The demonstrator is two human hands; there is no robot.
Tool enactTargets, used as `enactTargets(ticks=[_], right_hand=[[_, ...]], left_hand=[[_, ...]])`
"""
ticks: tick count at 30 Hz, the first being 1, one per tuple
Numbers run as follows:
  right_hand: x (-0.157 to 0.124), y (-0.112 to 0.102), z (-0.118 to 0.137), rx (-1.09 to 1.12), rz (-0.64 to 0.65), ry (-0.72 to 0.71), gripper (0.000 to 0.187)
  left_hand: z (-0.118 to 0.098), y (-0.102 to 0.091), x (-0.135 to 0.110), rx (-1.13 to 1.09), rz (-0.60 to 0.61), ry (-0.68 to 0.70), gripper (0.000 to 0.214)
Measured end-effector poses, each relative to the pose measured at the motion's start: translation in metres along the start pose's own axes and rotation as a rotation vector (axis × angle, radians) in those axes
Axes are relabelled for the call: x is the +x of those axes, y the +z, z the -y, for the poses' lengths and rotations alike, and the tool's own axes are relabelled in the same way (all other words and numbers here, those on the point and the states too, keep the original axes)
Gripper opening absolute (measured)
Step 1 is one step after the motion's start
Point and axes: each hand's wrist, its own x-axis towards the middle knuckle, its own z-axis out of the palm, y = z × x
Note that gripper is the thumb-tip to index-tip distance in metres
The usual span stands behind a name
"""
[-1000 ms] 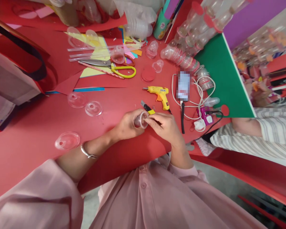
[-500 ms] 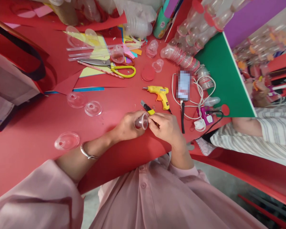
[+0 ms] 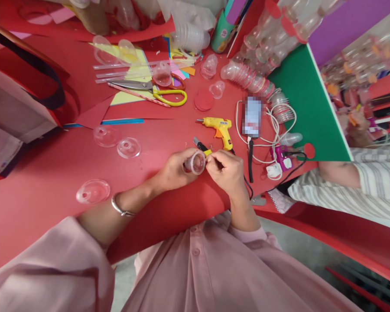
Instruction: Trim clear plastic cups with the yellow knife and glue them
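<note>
My left hand, with a silver bangle at its wrist, is wrapped round a small clear plastic cup. The cup's open rim faces toward my right hand and partly toward me. Just right of that rim, my right hand is closed in a pinch; whatever its fingertips hold is too small to make out. Behind the hands lies a yellow-and-black utility knife, partly covered by them. A yellow glue gun rests on the red table beyond it.
Scissors lie on coloured paper at the back. Clear dome lids are on the left. A phone with white cables and a purple power adapter sit at right, beside a green panel. Another person's striped sleeve is far right.
My right hand has drawn slightly right, away from the rim, and its fingers have curled tighter. The cup's mouth has turned more toward me. The whole view has shifted a little.
</note>
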Motion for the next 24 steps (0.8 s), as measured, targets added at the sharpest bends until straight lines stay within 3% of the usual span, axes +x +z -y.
enactTargets(ticks=[5,14,18,24], right_hand=[[0.002,-0.013,-0.006,0.13,0.041,0.085,0.02],[-0.007,-0.007,0.005,0.219,0.156,0.093,0.013],[-0.005,-0.01,0.007,0.335,0.174,0.127,0.022],[-0.002,-0.012,0.01,0.322,0.199,0.128,0.017]], left_hand=[[0.005,0.002,0.002,0.012,-0.062,0.038,0.029],[0.015,0.004,0.005,0.07,-0.243,-0.007,0.03],[0.014,0.005,0.006,0.05,-0.259,-0.031,0.028],[0.009,0.003,0.005,0.008,-0.204,-0.054,0.039]])
